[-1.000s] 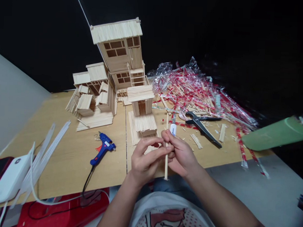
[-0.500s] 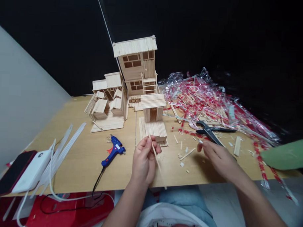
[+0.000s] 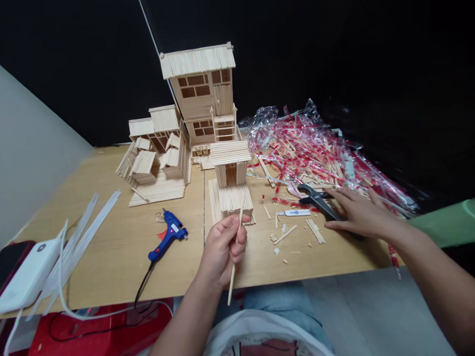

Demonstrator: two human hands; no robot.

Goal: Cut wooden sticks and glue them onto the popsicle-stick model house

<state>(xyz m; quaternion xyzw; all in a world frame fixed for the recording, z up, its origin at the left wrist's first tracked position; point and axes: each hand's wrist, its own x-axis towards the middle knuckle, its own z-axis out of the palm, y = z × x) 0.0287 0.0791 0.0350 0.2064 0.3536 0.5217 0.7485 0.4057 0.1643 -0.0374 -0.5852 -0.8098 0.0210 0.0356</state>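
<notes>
A thin wooden stick (image 3: 233,276) is pinched in my left hand (image 3: 224,247), just in front of the small wooden porch model (image 3: 230,172). My right hand (image 3: 359,212) reaches over the black-handled scissors (image 3: 319,202) with its fingers spread. Whether the fingertips touch the scissors cannot be made out. A white and blue cutter (image 3: 294,213) lies left of that hand, with short cut sticks (image 3: 315,231) below it. Behind the porch model rises a tall stick house (image 3: 197,88), and a lower stick building (image 3: 156,159) stands to its left.
A blue glue gun (image 3: 168,237) lies at centre left, its cord running over the front edge. White glue sticks (image 3: 99,222), a white power bank (image 3: 29,277) and a dark phone (image 3: 4,268) are at far left. Wrappers and sticks (image 3: 304,149) pile at back right, near a green object (image 3: 450,222).
My right hand has moved right and spread over the scissors. The cutter now lies in view on the table. The stick in my left hand has tilted more upright, and the whole view has shifted.
</notes>
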